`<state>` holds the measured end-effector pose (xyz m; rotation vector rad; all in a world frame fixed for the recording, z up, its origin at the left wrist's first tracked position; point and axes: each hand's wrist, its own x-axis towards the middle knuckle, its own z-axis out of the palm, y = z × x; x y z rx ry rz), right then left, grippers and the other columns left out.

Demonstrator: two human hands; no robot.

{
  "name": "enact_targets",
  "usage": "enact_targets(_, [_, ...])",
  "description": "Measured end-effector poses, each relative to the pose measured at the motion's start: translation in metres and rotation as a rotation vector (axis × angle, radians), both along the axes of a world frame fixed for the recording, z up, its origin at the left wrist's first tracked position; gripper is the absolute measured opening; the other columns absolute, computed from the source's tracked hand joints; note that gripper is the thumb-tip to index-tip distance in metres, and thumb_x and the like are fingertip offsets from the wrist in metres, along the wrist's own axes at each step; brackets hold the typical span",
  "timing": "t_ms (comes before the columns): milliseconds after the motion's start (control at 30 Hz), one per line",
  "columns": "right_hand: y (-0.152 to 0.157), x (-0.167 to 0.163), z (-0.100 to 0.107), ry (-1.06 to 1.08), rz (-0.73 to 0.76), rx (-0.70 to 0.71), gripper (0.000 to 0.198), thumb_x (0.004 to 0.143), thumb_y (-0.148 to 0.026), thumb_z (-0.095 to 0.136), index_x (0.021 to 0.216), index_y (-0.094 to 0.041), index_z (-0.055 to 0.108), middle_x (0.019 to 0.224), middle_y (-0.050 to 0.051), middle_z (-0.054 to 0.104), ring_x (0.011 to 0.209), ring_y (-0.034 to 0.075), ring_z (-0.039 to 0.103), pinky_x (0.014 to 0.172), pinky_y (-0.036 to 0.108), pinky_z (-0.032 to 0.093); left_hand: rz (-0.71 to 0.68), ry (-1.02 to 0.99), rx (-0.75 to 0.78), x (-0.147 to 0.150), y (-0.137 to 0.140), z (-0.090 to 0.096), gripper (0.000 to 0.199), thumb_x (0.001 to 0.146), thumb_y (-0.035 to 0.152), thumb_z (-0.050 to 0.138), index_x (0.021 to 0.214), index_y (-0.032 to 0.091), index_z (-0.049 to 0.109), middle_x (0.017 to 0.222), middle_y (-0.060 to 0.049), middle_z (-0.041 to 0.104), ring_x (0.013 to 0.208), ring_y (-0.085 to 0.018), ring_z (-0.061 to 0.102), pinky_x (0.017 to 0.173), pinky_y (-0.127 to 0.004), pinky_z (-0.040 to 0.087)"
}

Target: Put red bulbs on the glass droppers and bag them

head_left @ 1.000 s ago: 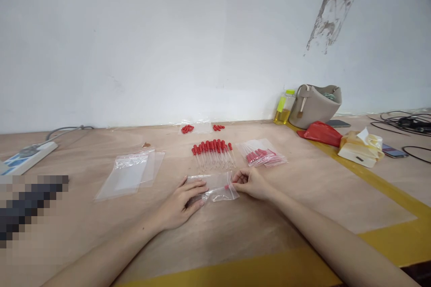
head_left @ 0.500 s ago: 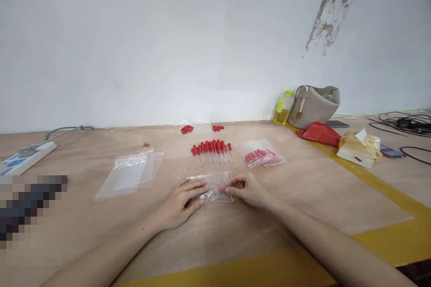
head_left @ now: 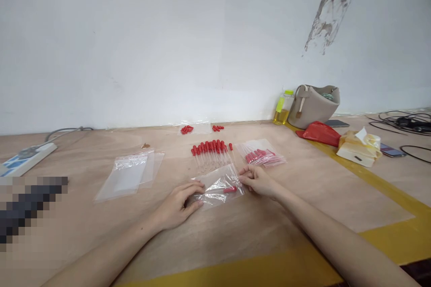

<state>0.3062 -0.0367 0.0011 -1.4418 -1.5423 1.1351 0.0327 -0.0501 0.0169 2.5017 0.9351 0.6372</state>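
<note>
A clear plastic zip bag (head_left: 215, 181) lies in front of me with one red-bulbed glass dropper (head_left: 230, 189) inside, its bulb toward the right end. My left hand (head_left: 183, 204) curves round the bag's left end, holding it with thumb and fingertips on the film. At the right end, my right hand (head_left: 257, 181) pinches the bag's edge between thumb and fingers. Just beyond the bag, several loose droppers (head_left: 209, 147) lie in a row, red bulbs pointing away from me. One dropper (head_left: 230, 147) lies slightly apart at the row's right.
Filled bags of droppers (head_left: 261, 154) are stacked at right; flat clear bags (head_left: 129, 172) lie at left. Loose red bulbs (head_left: 186, 129) are by the wall. A power strip (head_left: 30, 157), bottle (head_left: 283, 107), grey handbag (head_left: 314, 107), tissue pack (head_left: 358, 148) and cables (head_left: 404, 122) surround the area.
My right hand has let go of the red bulb and moved slightly right to the bag's edge. The dropper now lies further right, inside the bag. My left hand has barely moved.
</note>
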Motion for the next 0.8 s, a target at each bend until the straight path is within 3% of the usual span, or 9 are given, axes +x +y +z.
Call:
enact_targets(200, [0.029,0.015,0.015,-0.413,-0.152,0.293,0.009,0.068,-0.018,0.053,0.073,-0.015,0.060,0.072,0.003,0.064,0.065,0.012,0.056,0.059,0.021,0.041,-0.028,-0.017,-0.058,0.003,-0.003,0.009,0.015,0.087,0.027,0.041,0.082,0.019,0.052,0.104,-0.006,0.058,0.107,-0.020,0.049,0.084,-0.034,0.043])
enact_targets(333, [0.064,0.004,0.026,-0.585,-0.224,0.263,0.014,0.070,-0.016,0.052,0.081,-0.015,0.061,0.081,0.005,0.065,0.076,0.015,0.058,0.068,0.022,0.041,-0.042,-0.008,-0.018,0.001,0.000,0.003,0.016,0.086,0.027,0.043,0.093,0.020,0.055,0.110,-0.006,0.056,0.110,-0.021,0.046,0.089,-0.036,0.041])
enact_targets(433, [0.090,-0.013,0.026,-0.625,-0.303,0.209,0.020,0.071,-0.020,0.053,0.088,-0.011,0.058,0.088,0.013,0.063,0.084,0.021,0.058,0.070,0.026,0.041,-0.041,0.036,0.009,-0.002,0.003,-0.002,0.025,0.087,0.027,0.043,0.107,0.023,0.056,0.118,-0.005,0.053,0.114,-0.021,0.043,0.095,-0.039,0.037])
enact_targets(567, [0.115,-0.030,0.022,-0.638,-0.372,0.127,0.035,0.074,-0.025,0.051,0.103,-0.005,0.049,0.099,0.023,0.058,0.090,0.028,0.057,0.069,0.031,0.042,-0.047,0.065,0.010,-0.003,0.005,-0.003,0.029,0.088,0.028,0.040,0.111,0.027,0.056,0.124,-0.003,0.049,0.116,-0.022,0.041,0.096,-0.041,0.036])
enact_targets(700, [0.118,-0.028,0.029,-0.607,-0.356,0.071,0.042,0.071,-0.023,0.054,0.107,-0.003,0.044,0.096,0.024,0.058,0.084,0.029,0.058,0.065,0.032,0.043,-0.055,0.095,-0.004,-0.003,0.004,-0.001,0.029,0.088,0.030,0.040,0.113,0.028,0.056,0.126,-0.002,0.048,0.118,-0.022,0.040,0.098,-0.041,0.035])
enact_targets(800, [0.100,-0.012,0.039,-0.559,-0.329,0.106,0.041,0.074,-0.017,0.048,0.113,-0.005,0.039,0.091,0.019,0.059,0.081,0.024,0.058,0.064,0.028,0.043,-0.058,0.109,-0.012,-0.003,0.004,-0.001,0.030,0.088,0.030,0.041,0.113,0.028,0.056,0.127,-0.002,0.047,0.119,-0.022,0.039,0.098,-0.042,0.034])
